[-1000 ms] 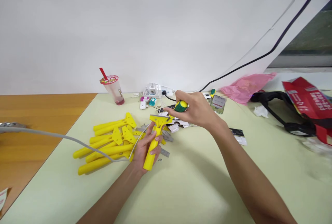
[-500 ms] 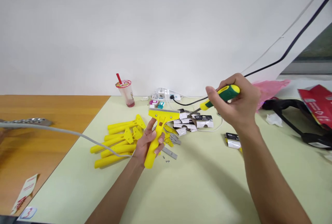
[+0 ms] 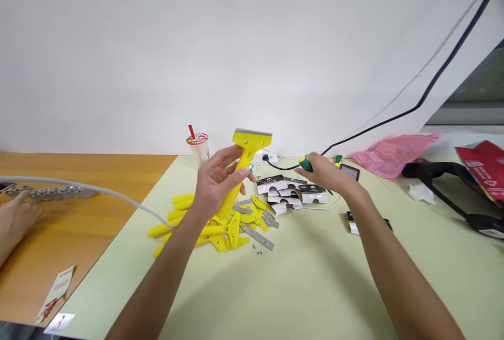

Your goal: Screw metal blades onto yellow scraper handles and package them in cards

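Note:
My left hand (image 3: 216,179) is closed around the handle of a yellow scraper (image 3: 252,141), its wide head raised and a metal blade along the top edge. Two screws show on the head. My right hand (image 3: 325,172) is closed on a screwdriver (image 3: 305,164) with a green and yellow handle, over the right side of the small boxes; its tip is not clear. Below my left hand lies a pile of yellow scraper handles (image 3: 214,229), with yellow plates (image 3: 260,203), grey metal blades (image 3: 259,237) and several small screws (image 3: 259,253).
Several small black-and-white cardboard boxes (image 3: 285,193) lie mid-table; a drink cup (image 3: 199,150) and a power strip (image 3: 271,158) stand behind. To the right are a pink bag (image 3: 394,156) and a black headset-like frame (image 3: 437,187). Another person's hand (image 3: 18,219) touches a metal strip (image 3: 65,193).
My left hand has lifted the scraper and turned its other face to view. The right hand, with the screwdriver, has moved away from it, lower and farther back. Another person's hand has come into view.

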`<action>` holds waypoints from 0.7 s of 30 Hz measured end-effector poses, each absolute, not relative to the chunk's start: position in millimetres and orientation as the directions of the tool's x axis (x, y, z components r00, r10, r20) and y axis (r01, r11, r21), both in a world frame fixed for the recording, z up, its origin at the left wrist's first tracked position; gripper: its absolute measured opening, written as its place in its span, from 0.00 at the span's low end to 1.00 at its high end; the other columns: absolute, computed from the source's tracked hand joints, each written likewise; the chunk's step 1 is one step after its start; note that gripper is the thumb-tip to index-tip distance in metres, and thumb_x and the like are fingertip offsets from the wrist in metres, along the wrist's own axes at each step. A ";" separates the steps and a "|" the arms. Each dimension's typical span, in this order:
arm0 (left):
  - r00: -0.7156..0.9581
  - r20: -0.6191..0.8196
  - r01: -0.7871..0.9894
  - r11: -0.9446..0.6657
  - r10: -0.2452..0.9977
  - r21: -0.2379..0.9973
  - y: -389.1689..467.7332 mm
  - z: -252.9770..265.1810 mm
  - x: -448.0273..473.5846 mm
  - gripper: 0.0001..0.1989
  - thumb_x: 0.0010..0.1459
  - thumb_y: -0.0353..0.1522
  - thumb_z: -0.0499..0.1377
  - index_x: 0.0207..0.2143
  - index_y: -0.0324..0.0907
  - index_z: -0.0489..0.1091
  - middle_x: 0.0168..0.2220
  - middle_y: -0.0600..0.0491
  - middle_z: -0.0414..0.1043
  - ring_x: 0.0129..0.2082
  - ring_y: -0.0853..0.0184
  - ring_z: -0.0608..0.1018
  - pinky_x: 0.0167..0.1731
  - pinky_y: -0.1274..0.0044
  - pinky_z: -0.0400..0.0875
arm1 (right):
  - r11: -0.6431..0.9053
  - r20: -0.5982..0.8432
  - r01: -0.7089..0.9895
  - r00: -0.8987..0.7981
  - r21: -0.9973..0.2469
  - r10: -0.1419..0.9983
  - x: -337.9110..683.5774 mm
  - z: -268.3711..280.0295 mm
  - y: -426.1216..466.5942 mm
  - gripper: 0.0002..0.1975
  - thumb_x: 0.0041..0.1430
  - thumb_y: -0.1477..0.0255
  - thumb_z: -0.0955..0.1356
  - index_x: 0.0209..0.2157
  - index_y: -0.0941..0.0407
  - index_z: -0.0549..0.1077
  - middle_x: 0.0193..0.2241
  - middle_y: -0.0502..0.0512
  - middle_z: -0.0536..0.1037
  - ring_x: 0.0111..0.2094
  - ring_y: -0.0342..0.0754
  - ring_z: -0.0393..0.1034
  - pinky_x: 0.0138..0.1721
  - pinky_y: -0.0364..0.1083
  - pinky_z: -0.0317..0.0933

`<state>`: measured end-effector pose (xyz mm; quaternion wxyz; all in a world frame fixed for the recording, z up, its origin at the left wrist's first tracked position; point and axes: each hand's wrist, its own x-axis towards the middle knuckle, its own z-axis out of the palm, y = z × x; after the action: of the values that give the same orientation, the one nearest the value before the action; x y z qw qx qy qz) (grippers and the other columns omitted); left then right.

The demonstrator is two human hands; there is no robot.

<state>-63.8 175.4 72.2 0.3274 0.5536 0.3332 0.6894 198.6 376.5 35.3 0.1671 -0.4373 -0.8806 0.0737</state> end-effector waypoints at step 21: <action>0.209 0.734 0.737 -0.597 0.646 0.316 198.2 116.1 -111.5 0.27 0.70 0.24 0.57 0.68 0.49 0.69 0.57 0.47 0.79 0.54 0.59 0.82 0.53 0.64 0.78 | 0.493 -0.067 0.793 -0.549 -0.358 0.833 169.5 -0.8 376.8 0.19 0.65 0.55 0.71 0.30 0.54 0.67 0.35 0.55 0.80 0.36 0.50 0.71 0.35 0.46 0.59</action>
<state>-111.5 198.2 116.1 -0.0512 0.7758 0.4459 0.4434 169.5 376.8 -0.8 0.0574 -0.4714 -0.8622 0.1764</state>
